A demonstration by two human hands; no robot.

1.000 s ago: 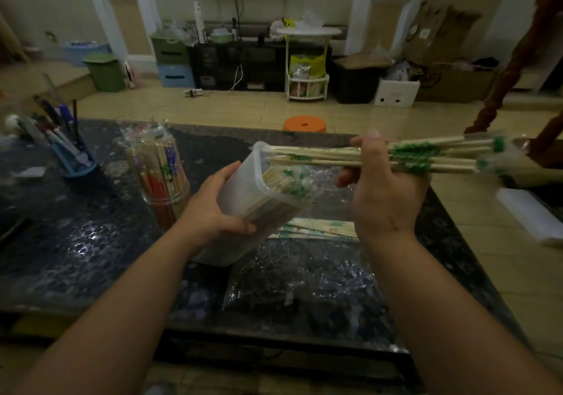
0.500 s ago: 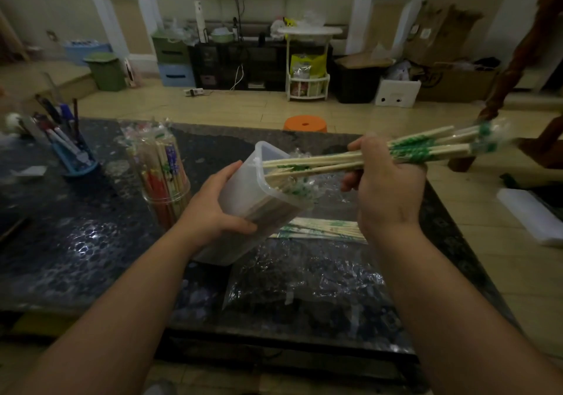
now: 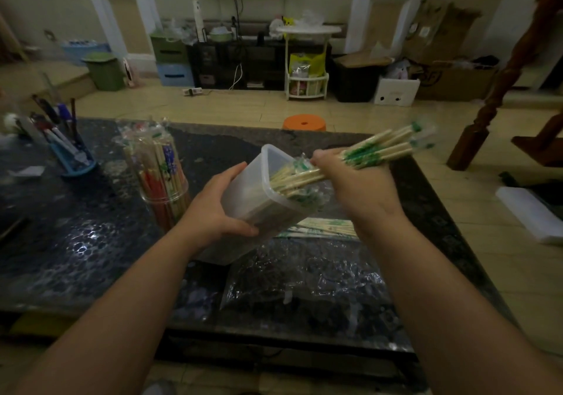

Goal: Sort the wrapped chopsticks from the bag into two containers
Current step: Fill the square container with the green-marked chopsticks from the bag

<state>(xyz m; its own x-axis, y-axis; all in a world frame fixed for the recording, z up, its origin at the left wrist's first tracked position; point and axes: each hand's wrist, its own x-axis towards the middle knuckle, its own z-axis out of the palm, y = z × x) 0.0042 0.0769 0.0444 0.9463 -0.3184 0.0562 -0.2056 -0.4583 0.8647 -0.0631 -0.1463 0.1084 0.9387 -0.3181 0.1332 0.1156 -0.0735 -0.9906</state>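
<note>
Dim room, murky yellow-green cast all over. The dark table [image 3: 76, 242] throws back 1 small white glint on its left side, and the clear bag [image 3: 304, 282] sparkles with crinkled highlights. The pale container [image 3: 243, 187] in the left hand [image 3: 213, 209] is the brightest thing up close. Motion blur smears the far tips of the chopsticks [image 3: 387, 146] in the right hand [image 3: 356, 190]; the pen holder [image 3: 74, 163] at the left edge is soft too. Wide-angle bend: the white pillars [image 3: 361, 5] at the back lean outward. Forearms [image 3: 122, 318] darken toward the bottom corners.

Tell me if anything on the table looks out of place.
A few green-printed wrapped chopsticks lie loose on the table, at the far edge of the clear bag, below the tilted container the left hand holds. Nothing looks spilled or damaged.
</note>
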